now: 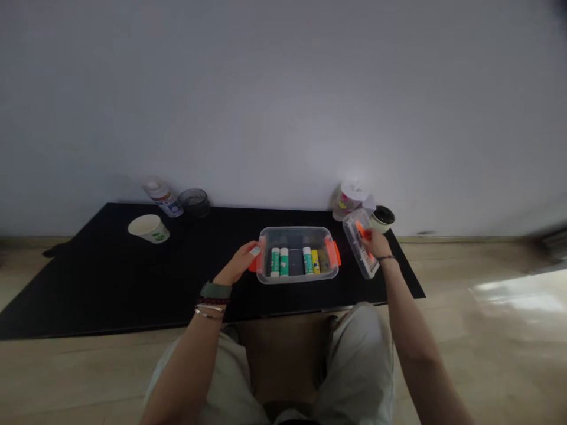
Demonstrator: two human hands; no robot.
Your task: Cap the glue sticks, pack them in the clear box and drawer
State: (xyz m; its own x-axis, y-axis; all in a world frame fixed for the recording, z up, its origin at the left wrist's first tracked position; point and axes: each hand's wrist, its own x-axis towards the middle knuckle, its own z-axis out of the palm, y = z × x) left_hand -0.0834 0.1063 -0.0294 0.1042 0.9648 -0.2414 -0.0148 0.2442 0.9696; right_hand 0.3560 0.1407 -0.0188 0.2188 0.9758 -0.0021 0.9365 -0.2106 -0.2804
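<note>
A clear plastic box (pixel 297 280) with orange side clips stands uncovered on the black table. Several glue sticks lie inside it: two green-and-white glue sticks (pixel 279 262) at the left, then a green-and-white glue stick (pixel 308 261) beside a yellow one (pixel 315 261) at the right. My left hand (pixel 241 261) is closed on the box's left end, by the orange clip. To the right of the box, my right hand (pixel 376 243) grips the clear lid (pixel 358 242) by its orange handle. The lid is tilted, apart from the box.
On the black table (pixel 110 289), a paper cup (pixel 148 228) leans at the left, near a spray can (pixel 163 198) and a dark glass bowl (pixel 195 203). At the back right are a tissue holder (pixel 348 200) and a dark-lidded cup (pixel 383 218). A wall (pixel 266 106) rises behind.
</note>
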